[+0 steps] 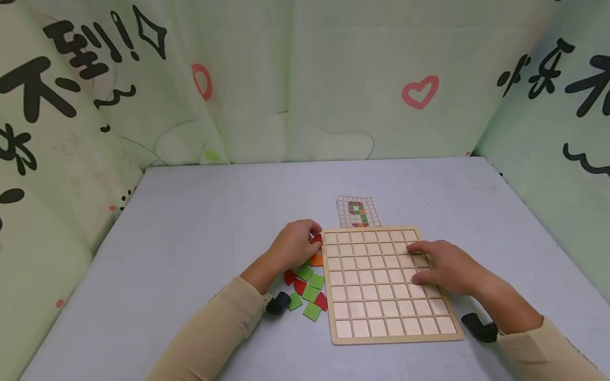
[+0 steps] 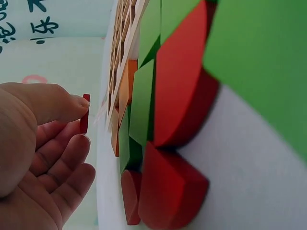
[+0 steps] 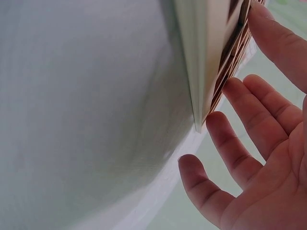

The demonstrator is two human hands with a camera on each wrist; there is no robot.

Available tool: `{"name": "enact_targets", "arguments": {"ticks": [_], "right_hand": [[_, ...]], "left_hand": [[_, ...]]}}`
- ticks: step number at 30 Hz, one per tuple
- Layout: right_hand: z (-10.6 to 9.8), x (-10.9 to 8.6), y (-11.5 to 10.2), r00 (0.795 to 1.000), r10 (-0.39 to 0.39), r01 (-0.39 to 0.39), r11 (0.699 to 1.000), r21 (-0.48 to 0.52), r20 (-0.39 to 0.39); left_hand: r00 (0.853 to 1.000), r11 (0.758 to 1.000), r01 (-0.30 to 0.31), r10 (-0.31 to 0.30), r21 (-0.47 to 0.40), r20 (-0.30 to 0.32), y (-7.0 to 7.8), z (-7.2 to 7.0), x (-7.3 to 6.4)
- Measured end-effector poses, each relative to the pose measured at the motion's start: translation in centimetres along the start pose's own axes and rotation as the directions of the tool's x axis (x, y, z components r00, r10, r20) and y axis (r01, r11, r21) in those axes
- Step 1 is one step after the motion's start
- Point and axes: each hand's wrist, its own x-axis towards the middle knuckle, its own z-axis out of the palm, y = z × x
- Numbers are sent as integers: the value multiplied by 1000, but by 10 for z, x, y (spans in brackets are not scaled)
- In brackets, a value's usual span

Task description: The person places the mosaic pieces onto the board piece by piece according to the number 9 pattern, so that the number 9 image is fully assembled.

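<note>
Pinching a red tile (image 2: pixel 85 122), seen edge-on in the left wrist view, between thumb and fingers of the left hand (image 1: pixel 299 243), near the head view's centre, by the upper left corner of a wooden grid board (image 1: pixel 397 339). Laying the right hand (image 1: pixel 450 264) over the board's right side, fingers loose, grasping nothing. Having green square tiles (image 1: pixel 312 311), quarter-round red tiles (image 1: pixel 299 286) and an orange tile (image 1: pixel 316 260) beside the board's left edge, lower centre. Facing a pattern card (image 1: pixel 359 209) just above the board.

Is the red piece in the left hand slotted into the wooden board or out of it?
Out: the left hand pinches the red piece beside the wooden board, outside its frame, in the head view.
</note>
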Motion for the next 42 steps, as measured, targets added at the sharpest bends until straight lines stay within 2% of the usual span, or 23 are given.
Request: {"name": "enact_targets", "arguments": {"ticks": [14,22,31,42], "right_hand": [[0,-1,0,1000,-6,6,1000,-5,-6],[0,0,-1,1000,-4,4,1000,-1,-3],[-1,-2,-1,1000,-4,4,1000,-6,-3],[0,-2,-2,1000,-7,7,1000,-4,-3]], "left_hand": [[998,999,-53,53,-3,24,16,7,2],[998,998,-50,49,29,36,24,13,4],[995,993,-99,97,60,32,29,17,8],[996,996,-78,76,46,53,35,23,9]]}}
